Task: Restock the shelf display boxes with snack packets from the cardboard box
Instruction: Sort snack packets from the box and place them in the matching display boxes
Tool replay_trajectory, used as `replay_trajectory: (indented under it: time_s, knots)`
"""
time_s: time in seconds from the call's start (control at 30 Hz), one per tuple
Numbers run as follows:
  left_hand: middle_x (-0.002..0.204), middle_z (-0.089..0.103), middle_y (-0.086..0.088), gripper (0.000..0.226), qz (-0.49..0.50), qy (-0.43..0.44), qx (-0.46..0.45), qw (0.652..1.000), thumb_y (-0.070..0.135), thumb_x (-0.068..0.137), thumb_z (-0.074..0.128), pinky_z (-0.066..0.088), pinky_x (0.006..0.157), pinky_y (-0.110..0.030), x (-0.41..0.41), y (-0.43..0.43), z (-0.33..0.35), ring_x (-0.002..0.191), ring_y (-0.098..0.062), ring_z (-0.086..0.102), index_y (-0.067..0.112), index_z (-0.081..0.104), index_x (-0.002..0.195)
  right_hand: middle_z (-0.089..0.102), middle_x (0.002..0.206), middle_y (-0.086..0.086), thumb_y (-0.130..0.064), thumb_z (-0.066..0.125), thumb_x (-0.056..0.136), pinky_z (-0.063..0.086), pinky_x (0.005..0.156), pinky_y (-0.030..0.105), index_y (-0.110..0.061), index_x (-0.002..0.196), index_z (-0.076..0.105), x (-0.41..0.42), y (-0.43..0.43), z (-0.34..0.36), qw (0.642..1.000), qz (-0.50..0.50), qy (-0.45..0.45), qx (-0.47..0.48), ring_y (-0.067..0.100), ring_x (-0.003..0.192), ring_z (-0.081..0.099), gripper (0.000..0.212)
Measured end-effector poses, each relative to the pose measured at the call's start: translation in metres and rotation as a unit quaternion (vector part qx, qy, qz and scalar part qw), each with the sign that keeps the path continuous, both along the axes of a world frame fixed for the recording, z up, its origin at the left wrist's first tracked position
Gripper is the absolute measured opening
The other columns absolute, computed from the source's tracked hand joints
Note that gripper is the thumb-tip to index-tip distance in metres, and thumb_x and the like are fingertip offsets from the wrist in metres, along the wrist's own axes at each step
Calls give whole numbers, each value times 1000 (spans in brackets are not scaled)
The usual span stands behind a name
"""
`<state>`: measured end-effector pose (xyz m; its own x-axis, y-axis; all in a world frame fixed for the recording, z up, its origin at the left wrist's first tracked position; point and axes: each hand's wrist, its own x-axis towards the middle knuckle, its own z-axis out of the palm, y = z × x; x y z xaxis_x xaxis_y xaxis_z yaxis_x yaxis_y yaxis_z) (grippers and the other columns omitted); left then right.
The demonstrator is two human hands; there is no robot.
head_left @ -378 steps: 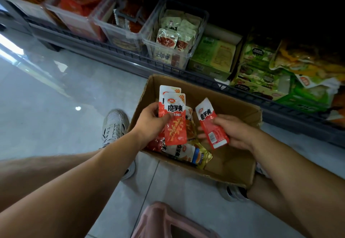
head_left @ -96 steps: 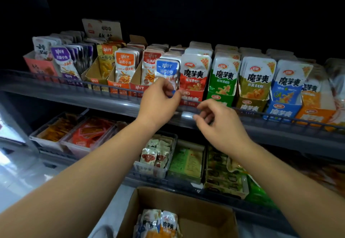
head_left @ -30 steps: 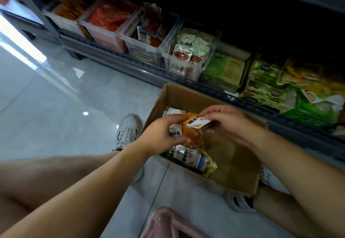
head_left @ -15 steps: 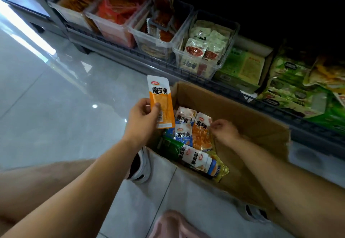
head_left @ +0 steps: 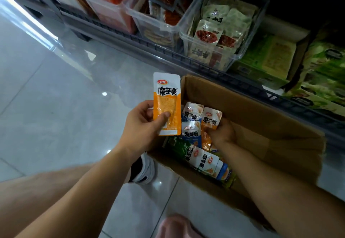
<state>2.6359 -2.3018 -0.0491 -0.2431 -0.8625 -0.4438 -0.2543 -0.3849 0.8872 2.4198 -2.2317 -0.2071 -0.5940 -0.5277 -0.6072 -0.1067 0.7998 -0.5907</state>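
**Orange packet raised in the left hand, right hand down in the box**

A pale tiled floor (head_left: 56,107) fills the left side, and a low shelf (head_left: 186,58) with a dark wire front runs diagonally across the top. On the shelf stand clear plastic bins (head_left: 220,58) of red and beige snack packs, with green display boxes (head_left: 268,58) to their right. An open cardboard box (head_left: 261,122) sits on the floor just before the shelf, holding a loose heap of snack packets (head_left: 194,133) in blue, orange and green along its left side.

The left hand (head_left: 143,125) is closed around a long orange packet (head_left: 167,103), thumb pressed across its lower front and fingers behind, holding it upright beside the box's left wall and above the floor. The right hand (head_left: 222,133) reaches down into the box with fingers curled among the heap, touching a small orange packet (head_left: 211,118); whether it actually grips that packet cannot be told. A white shoe (head_left: 145,170) rests on the floor at the box's near left corner.
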Motion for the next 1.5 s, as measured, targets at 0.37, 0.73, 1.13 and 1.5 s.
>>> replay_trajectory:
  time_s: [0.37, 0.73, 1.13, 1.5]
  knots:
    - [98, 77, -2, 20, -45, -2, 32, 998, 10, 99, 65, 63, 77, -34, -8, -1, 12, 83, -16, 78, 27, 57, 108, 74, 111, -1, -30, 71, 91, 58, 89, 43, -23, 120, 66, -33, 23, 126, 987, 38, -112, -108, 17, 95, 73, 30]
    - [122, 74, -8, 36, -115, 117, 92, 982, 4, 101, 59, 58, 97, -47, -22, 34, 37, 109, -25, 73, 13, 56, 136, 79, 92, 1, -20, 68, 94, 59, 85, 43, -21, 105, 69, -3, 23, 199, 961, -8, -179, -209, 23, 88, 75, 11]
    - [125, 72, -16, 31, -100, 222, 192, 951, 17, 106, 47, 58, 93, -48, -26, 35, 46, 111, -33, 71, 13, 60, 134, 78, 93, 2, -14, 64, 96, 60, 73, 36, -18, 108, 68, 13, 26, 210, 951, 2, -186, -245, 19, 84, 75, 13]
    - [95, 70, -13, 24, -21, 182, 162, 970, -2, 90, 71, 62, 67, -36, -32, 32, 30, 80, -25, 73, 11, 52, 100, 76, 101, 16, -14, 55, 101, 58, 84, 51, -9, 119, 64, 7, 22, 213, 919, -97, -308, -224, 29, 87, 74, 21]
